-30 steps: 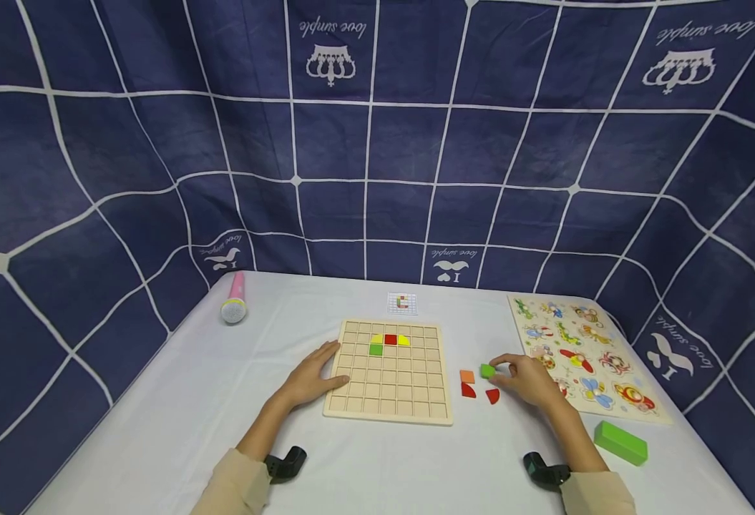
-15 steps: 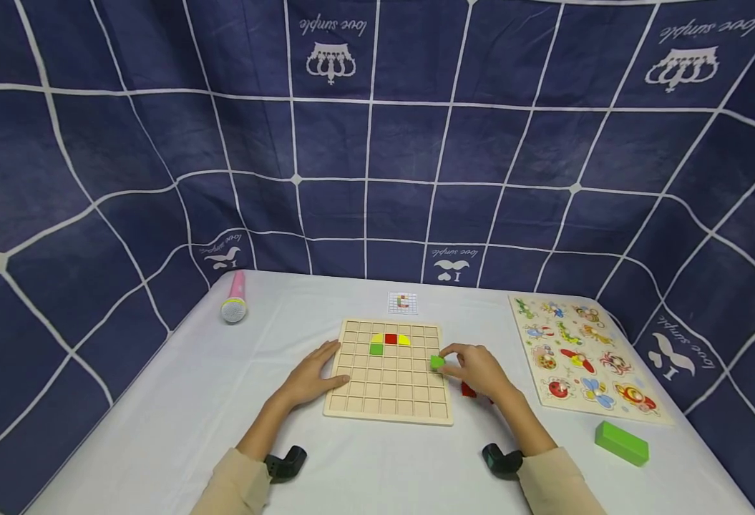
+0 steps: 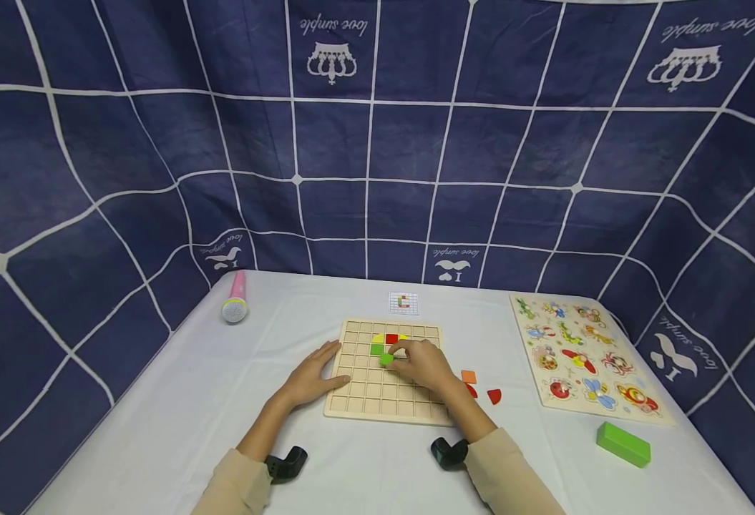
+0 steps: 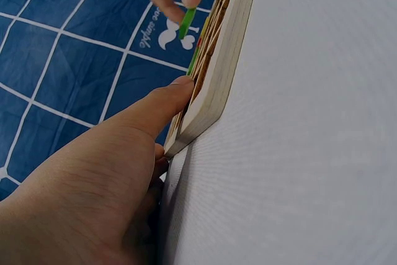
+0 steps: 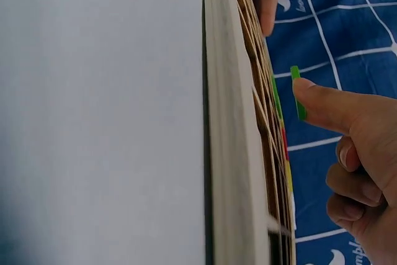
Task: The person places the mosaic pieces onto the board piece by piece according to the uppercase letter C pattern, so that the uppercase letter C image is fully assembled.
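Observation:
My right hand [image 3: 425,366] pinches a small green square tile [image 3: 386,359] between thumb and finger, close over the wooden grid board [image 3: 367,408]. The right wrist view shows this thin tile [image 5: 299,93] tilted just above the board, held by the thumb. Set in the board are a yellow quarter-round piece [image 3: 378,338], a red square [image 3: 391,339] and another green square [image 3: 377,349]; a second yellow piece is partly hidden by my right hand. My left hand [image 3: 309,377] rests at the board's left edge, its thumb on the rim and its fingers extended.
Right of the board lie an orange square [image 3: 469,376] and two red pieces, one a quarter-round [image 3: 494,395]. A pattern card [image 3: 403,303] sits behind the board. An insect picture board [image 3: 586,361], a green block [image 3: 624,444] and a pink toy microphone [image 3: 235,299] lie farther out.
My right hand has picked the green tile up from beside the orange square and carried it left, over the board. My left hand has stayed on the board's edge.

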Demonstrator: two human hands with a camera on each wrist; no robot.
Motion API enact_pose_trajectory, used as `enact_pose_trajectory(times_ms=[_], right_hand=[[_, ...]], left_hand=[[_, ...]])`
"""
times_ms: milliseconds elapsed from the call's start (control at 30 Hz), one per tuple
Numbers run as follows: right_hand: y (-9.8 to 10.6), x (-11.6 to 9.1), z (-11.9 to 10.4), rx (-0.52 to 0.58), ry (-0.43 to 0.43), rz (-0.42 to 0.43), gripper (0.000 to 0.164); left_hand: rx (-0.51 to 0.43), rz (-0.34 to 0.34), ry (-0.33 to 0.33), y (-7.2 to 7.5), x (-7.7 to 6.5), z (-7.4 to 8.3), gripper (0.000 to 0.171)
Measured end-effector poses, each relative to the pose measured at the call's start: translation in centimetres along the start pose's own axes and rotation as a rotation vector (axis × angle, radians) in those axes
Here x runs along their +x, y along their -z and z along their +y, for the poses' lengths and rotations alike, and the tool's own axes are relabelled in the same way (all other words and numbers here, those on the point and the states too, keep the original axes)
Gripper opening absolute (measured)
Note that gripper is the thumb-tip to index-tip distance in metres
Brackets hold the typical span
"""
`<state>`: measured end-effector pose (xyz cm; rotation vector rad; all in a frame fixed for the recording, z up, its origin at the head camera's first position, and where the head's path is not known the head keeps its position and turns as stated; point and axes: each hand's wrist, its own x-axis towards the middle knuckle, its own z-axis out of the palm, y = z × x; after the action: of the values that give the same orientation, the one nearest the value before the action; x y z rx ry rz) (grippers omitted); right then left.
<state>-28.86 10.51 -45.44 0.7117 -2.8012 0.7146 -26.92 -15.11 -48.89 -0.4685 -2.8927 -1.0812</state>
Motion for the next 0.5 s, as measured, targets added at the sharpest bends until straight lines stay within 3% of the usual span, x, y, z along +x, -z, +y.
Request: enact_pose_trajectory(times_ms=[500], right_hand=[[-1.5, 1.1, -0.8, -0.006, 0.002, -0.033, 0.028]], left_hand=[[-0.006, -0.001, 0.007, 0.0, 0.0, 0.0, 0.081]])
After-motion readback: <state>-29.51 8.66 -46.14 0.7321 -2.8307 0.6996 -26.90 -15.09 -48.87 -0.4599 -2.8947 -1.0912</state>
